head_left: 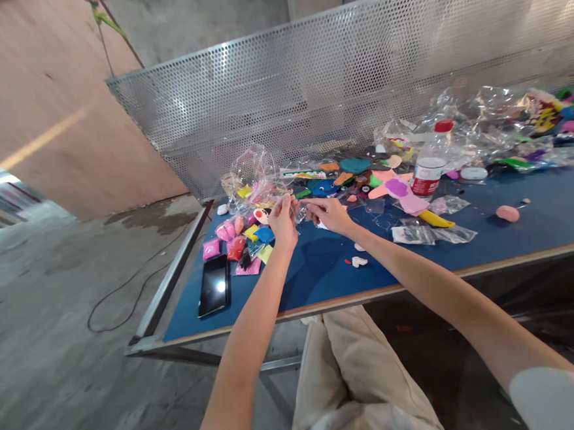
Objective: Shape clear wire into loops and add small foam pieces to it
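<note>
My left hand (283, 223) is raised over the left part of the blue table (315, 275), thumb and fingers pinched together. What sits in that pinch is too small to make out. Facing it, my right hand (332, 214) stretches its index finger toward the left fingertips, with the other fingers bent below; I see nothing held in it. Just left of my left hand is a white piece with a red spot (261, 216). Below my right hand lie white clay bits (359, 261) and a tiny red bit (348, 261).
Colourful clay packets (237, 247) and a black phone (214, 285) lie at the left. Behind my hands are coloured clay shapes (355, 165). A red-capped bottle (430, 169), clear plastic wrappers (494, 128) and a pink lump (508, 213) are rightward. A perforated metal panel (278, 91) backs the table.
</note>
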`<state>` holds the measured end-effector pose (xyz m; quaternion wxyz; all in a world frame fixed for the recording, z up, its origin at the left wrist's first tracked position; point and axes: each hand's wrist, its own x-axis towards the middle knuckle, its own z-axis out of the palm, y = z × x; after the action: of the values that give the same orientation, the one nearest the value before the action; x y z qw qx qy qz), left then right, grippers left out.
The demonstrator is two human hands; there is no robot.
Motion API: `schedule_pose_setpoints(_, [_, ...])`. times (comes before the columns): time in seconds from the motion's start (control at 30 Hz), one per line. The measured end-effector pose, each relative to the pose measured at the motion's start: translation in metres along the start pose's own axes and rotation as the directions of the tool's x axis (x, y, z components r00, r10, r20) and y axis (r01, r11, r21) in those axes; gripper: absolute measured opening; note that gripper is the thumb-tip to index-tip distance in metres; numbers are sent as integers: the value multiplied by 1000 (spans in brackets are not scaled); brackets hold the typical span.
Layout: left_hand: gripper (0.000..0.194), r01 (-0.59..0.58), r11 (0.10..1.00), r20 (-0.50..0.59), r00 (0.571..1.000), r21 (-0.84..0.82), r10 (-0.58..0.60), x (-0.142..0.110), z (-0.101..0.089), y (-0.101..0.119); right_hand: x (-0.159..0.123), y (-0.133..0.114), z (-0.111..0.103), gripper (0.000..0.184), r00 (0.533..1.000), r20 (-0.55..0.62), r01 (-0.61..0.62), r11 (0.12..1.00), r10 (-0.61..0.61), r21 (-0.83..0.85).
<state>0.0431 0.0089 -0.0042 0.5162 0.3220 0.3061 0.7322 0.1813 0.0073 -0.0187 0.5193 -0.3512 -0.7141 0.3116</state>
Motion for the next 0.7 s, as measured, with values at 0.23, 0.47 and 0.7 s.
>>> schedule_pose_setpoints(0.23, [11,14,1000,15,1000,-21,-14,0,-1,1,-2,-4,2,42,1000,12,-4,1000,5,-24])
schedule_pose_setpoints(0.47, [23,33,999,-1,999,24,-33,4,-5,-1,-3,-4,-12,38,990,125,91,973,-66,-210])
schedule_pose_setpoints(0.7, [16,210,955,127,962,210,-240,0,-4,1,9,8,-22,45,993,-119,-18,999,23,39])
